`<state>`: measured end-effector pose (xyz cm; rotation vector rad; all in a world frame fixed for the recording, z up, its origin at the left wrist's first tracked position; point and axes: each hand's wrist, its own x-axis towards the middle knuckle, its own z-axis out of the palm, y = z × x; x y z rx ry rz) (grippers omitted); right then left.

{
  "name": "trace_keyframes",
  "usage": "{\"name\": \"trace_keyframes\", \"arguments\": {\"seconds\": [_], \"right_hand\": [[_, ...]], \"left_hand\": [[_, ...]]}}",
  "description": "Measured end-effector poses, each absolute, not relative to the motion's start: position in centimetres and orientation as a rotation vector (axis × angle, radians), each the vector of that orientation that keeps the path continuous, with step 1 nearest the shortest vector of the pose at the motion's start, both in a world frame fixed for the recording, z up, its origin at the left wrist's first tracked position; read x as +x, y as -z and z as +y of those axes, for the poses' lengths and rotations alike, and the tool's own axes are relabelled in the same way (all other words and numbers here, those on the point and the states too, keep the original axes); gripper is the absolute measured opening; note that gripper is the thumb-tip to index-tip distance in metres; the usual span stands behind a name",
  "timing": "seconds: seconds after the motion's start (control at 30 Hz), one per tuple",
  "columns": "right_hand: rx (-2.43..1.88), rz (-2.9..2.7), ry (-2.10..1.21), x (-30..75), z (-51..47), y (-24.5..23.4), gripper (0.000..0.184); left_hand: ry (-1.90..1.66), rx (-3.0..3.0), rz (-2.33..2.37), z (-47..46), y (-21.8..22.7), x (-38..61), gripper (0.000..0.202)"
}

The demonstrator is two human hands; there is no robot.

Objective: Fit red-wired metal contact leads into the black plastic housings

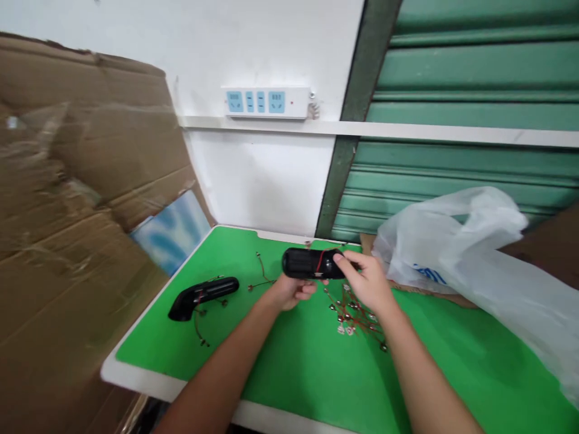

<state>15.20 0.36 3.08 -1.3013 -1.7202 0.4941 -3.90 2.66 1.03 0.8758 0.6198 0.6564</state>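
Observation:
Above the green table top I hold a black plastic casing with a thin red wire running across it. My left hand is closed around its underside, fingers partly hidden. At the casing's right end, my right hand grips it, the thumb pressed on top near the wire. Below the right hand lies a tangle of small wired parts with red leads and round metal ends. A second black casing, bent at one end, rests on the left with wires attached. Between the two casings is a loose wired part.
Green table top with a pale rim. A cardboard sheet stands along the left side. On the right, a crumpled translucent plastic bag lies over cardboard. A power strip is fixed to the wall behind, beside a green shutter.

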Motion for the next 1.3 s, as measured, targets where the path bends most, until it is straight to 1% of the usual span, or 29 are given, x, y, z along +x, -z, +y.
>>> {"name": "trace_keyframes", "arguments": {"seconds": [0.1,0.2,0.27,0.33,0.37,0.43,0.53,0.6,0.63,0.73,0.8,0.87,0.93,1.0,1.07,1.17,1.23,1.3], "right_hand": [[-1.276,-1.754,-0.469,15.2,0.0,-3.8,0.047],[-1.279,-1.724,-0.469,15.2,0.2,-4.1,0.047],[-1.267,-1.68,-0.537,15.3,0.5,-4.0,0.041],[-1.244,-1.607,-0.639,15.4,0.6,-3.9,0.029],[-1.236,-1.56,-0.708,15.4,0.6,-3.9,0.028],[-1.23,-1.45,-0.906,15.3,0.5,-3.8,0.038],[-1.184,-1.3,-1.334,14.9,0.6,-3.5,0.051],[-1.099,-1.203,-1.55,14.5,0.7,-3.3,0.051],[-1.057,-1.148,-1.598,14.4,0.8,-3.2,0.047],[-0.999,-0.969,-1.531,14.4,1.1,-3.2,0.029],[-0.991,-0.872,-1.45,14.8,1.2,-3.3,0.025],[-0.979,-0.816,-1.383,15.2,1.2,-3.6,0.024],[-0.981,-0.797,-1.33,15.4,1.1,-3.9,0.027],[-1.002,-0.822,-1.304,15.5,1.0,-4.2,0.033],[-1.031,-0.905,-1.277,15.4,0.8,-4.3,0.034],[-1.059,-1.145,-1.156,15.2,0.7,-4.3,0.029],[-1.074,-1.299,-1.045,15.1,0.6,-4.2,0.025],[-1.107,-1.388,-0.931,15.0,0.6,-4.1,0.027]], "left_hand": [[-0.549,0.789,0.513,2.4,-2.1,-4.6,0.05],[-0.527,0.714,0.469,2.2,-2.8,-4.3,0.051],[-0.547,0.712,0.503,1.9,-3.2,-3.8,0.05],[-0.649,0.741,0.571,1.6,-3.4,-3.1,0.048],[-0.729,0.761,0.603,1.5,-3.4,-2.8,0.048],[-0.915,0.797,0.654,1.7,-3.3,-2.4,0.052],[-1.194,0.872,0.739,2.4,-2.9,-2.4,0.057],[-1.313,0.964,0.791,2.8,-2.6,-2.6,0.06],[-1.337,1.021,0.81,2.8,-2.6,-2.8,0.063],[-1.29,1.121,0.78,2.6,-2.5,-3.1,0.075],[-1.176,1.066,0.645,2.2,-2.6,-3.3,0.076],[-1.045,0.962,0.492,1.9,-2.9,-3.4,0.073],[-0.955,0.88,0.434,1.6,-3.4,-3.4,0.068],[-0.888,0.839,0.489,1.4,-3.8,-3.2,0.063],[-0.79,0.838,0.556,1.2,-4.0,-2.9,0.062],[-0.658,0.883,0.608,0.9,-3.8,-2.3,0.066],[-0.65,0.908,0.65,0.9,-3.4,-2.0,0.067],[-0.713,0.91,0.69,0.9,-3.0,-1.7,0.065]]}}
